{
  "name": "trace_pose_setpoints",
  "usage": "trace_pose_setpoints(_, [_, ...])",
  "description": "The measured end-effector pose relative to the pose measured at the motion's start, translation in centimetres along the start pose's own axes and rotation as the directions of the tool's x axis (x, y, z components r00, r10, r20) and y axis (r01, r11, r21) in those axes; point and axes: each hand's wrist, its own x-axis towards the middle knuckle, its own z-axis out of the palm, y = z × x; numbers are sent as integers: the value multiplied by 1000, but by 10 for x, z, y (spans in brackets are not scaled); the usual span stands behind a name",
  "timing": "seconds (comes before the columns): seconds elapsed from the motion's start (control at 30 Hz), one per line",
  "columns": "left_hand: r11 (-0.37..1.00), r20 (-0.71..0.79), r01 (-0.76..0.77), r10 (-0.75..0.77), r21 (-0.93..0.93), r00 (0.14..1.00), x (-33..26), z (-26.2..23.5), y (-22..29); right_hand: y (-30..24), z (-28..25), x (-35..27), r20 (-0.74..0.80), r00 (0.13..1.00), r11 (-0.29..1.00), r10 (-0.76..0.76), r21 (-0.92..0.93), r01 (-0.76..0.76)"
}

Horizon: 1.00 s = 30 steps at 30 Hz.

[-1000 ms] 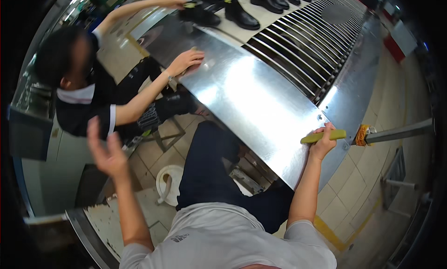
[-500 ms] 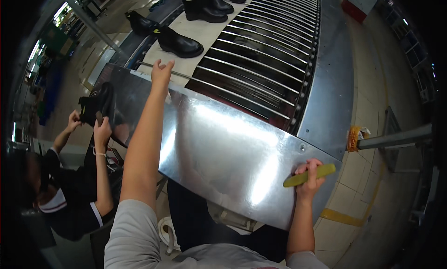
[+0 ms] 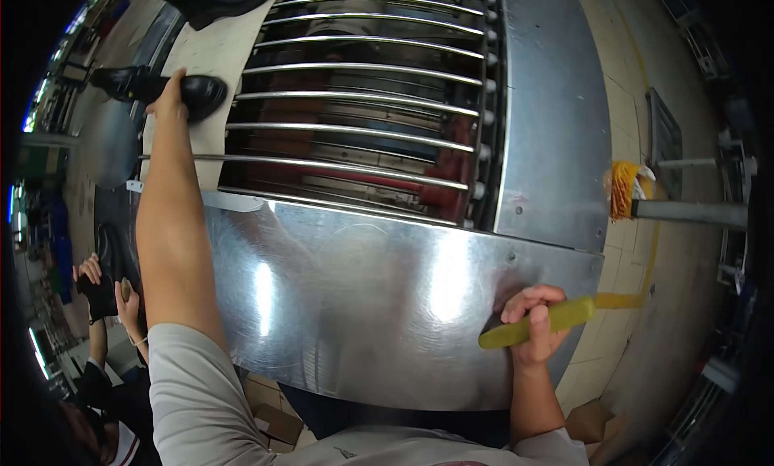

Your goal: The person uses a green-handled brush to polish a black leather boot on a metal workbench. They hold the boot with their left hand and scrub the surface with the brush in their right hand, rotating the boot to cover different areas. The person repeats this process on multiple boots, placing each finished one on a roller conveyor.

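Observation:
My left hand (image 3: 168,99) reaches far out and is closed on a black ankle boot (image 3: 206,93) lying on the pale belt strip; its fingers are partly hidden against the boot. Another dark boot (image 3: 117,82) lies just left of it. Near the right end of the shiny metal table (image 3: 363,305), my right hand (image 3: 536,341) is wrapped round a long, flat, yellow-green bar (image 3: 574,311) with a tapered end. The bar's exact kind is unclear. It is held just above or against the metal; I cannot tell which.
Beyond the table runs a conveyor of metal rods (image 3: 355,99). More black boots (image 3: 218,2) stand farther up the pale strip (image 3: 214,51). At the lower left, a co-worker's hands (image 3: 127,305) hold a dark boot (image 3: 101,297). A metal post with orange wrapping (image 3: 622,190) juts in at right.
My left hand has moved forward and left from the conveyor's near edge onto the boot. My view has shifted and turned. The right hand still holds the yellow-green bar.

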Motion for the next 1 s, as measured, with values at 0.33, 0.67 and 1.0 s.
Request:
trace_pose_setpoints(0.33, [827,752,338,146,-449,643,-297,-196,23,-5,7,2,-31,995,994,96,47,-94])
trace_pose_setpoints(0.67, [807,732,355,132,-471,669,-572,-328,-95,-2,7,4,5,998,988,64,139,-64])
trace_pose_setpoints(1.0, [934,530,-90,273,-346,803,-560,-314,-115,0,5,5,-21,999,996,32,83,-31])
